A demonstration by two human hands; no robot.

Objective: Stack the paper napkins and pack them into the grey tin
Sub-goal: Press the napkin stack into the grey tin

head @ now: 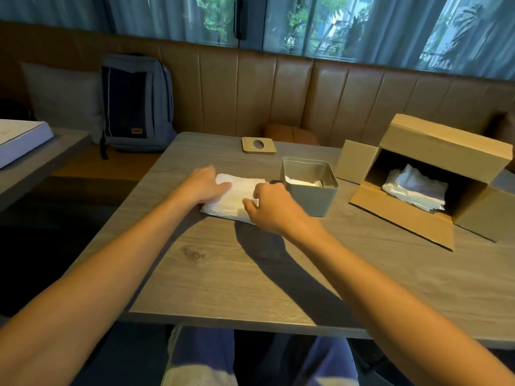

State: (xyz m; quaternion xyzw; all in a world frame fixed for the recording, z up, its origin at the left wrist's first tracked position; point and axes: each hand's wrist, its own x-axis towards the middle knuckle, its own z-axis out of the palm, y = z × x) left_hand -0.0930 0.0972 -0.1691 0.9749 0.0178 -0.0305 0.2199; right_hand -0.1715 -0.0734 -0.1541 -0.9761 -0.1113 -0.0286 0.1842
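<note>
Head view. A napkin stack (237, 195), white and roughly squared, lies flat on the desk (250, 274) at mid-distance, just left of the grey tin (309, 200).

The left hand (207, 185) is laid on the left end of the stack, fingers extended and relaxed, pressing it down. The right hand (271, 207) is set at the stack's right end with fingers curled. Thumb and forefinger are judged to pinch the near-right edge, though the contact is partly hidden by the hand itself.

Governing relation: the tin stands to the right of the stack and slightly farther away, close beside the right hand's knuckles, so the right hand is the nearer one. The stack's long axis appears to run near to far with a slight slant. Foreshortening and the covering hands leave this uncertain.

Containers:
- The tin is open-topped and upright. Some white napkins (302, 181) are seen low inside it, and room is judged to remain above them.
- A cardboard box (443, 146) lies on its side at the right, well apart from the tin, its mouth turned towards the tin. A loose pile of napkins (415, 190) rests inside.
- A wooden lid (258, 145) with an oval opening lies flat at the far edge of the desk, beyond the tin.

The task is judged partly done.
</note>
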